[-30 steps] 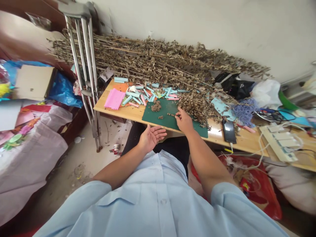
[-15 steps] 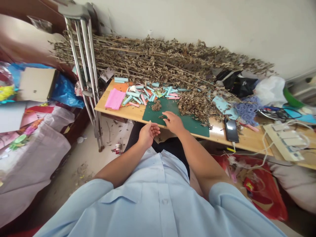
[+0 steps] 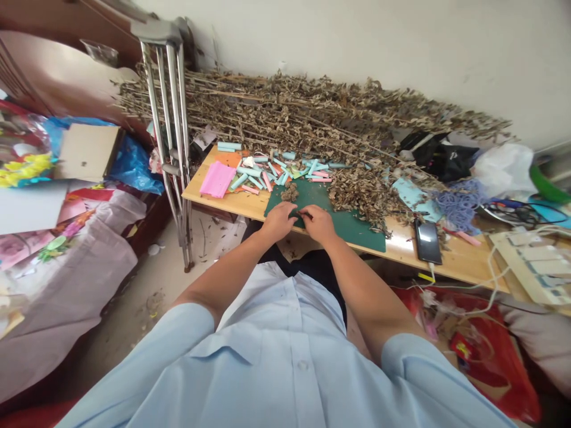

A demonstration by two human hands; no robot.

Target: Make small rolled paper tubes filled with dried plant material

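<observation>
We see a matt, smooth green mat (image 3: 350, 224) | rough, crinkled dried leaves (image 3: 363, 193) | rough dried stalks (image 3: 289, 101), far | wooden tabletop (image 3: 236, 202), glossy at right | our matt cloth shirt (image 3: 276, 362), near | shiny metal crutches (image 3: 173, 101), left | glossy-faced phone (image 3: 428, 241), right | glossy red plastic bag (image 3: 513, 362), near right

You appear to be in a cluttered room of a home. Beyond your left hand (image 3: 279, 221) and right hand (image 3: 318, 223), dried leafy stalks (image 3: 285, 107) lie along a plain pale wall (image 3: 357, 41), at the back of a wooden table (image 3: 241, 201). Right of your right hand, a phone (image 3: 428, 242) sits with a white cable plugged in, and farther out lies a power strip (image 3: 533, 264). Well left of your left hand stand metal crutches (image 3: 156, 32); past them are cloth-draped furniture (image 3: 89, 273), bright flowers (image 3: 56, 245) and a glossy, headboard-like panel (image 3: 49, 65).
</observation>
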